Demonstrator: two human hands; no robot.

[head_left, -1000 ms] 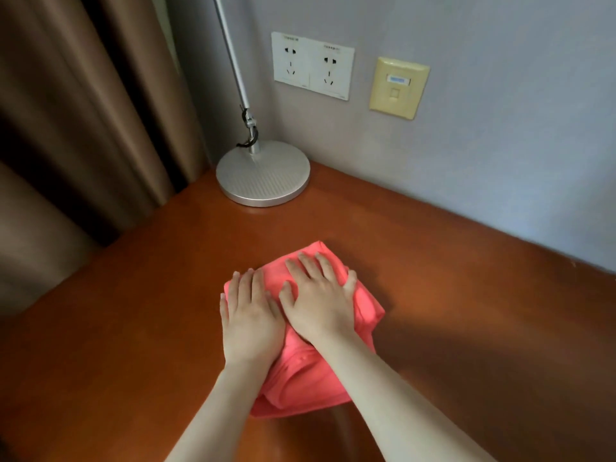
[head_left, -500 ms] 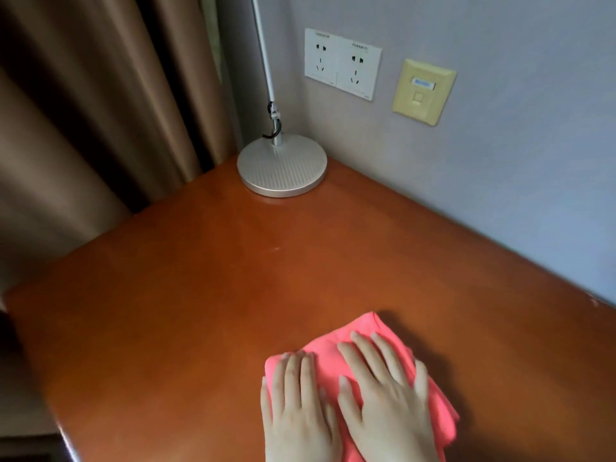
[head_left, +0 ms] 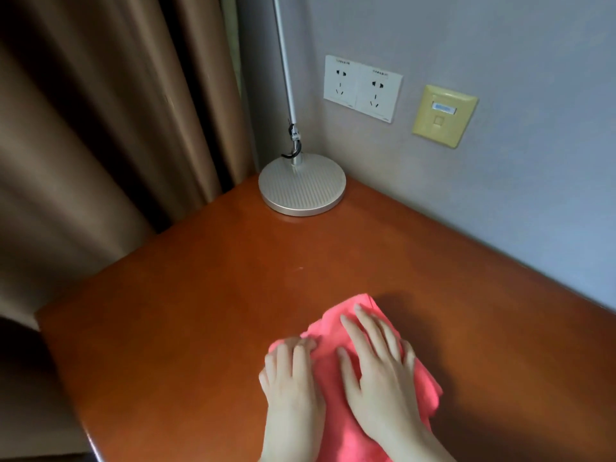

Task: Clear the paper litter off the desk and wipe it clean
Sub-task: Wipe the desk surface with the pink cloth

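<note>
Flat hands, left hand and right hand, grip nothing, pressing cloth on table; pushing farther risks bumping lamp base.

You see a coral-pink cloth on your glossy orange-brown desk, beyond the cloth a ribbed silver lamp base, brown curtains, grey wall.

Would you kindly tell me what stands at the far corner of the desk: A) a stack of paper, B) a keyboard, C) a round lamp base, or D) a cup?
C: a round lamp base stands at the desk's far corner, below the sockets.
</note>
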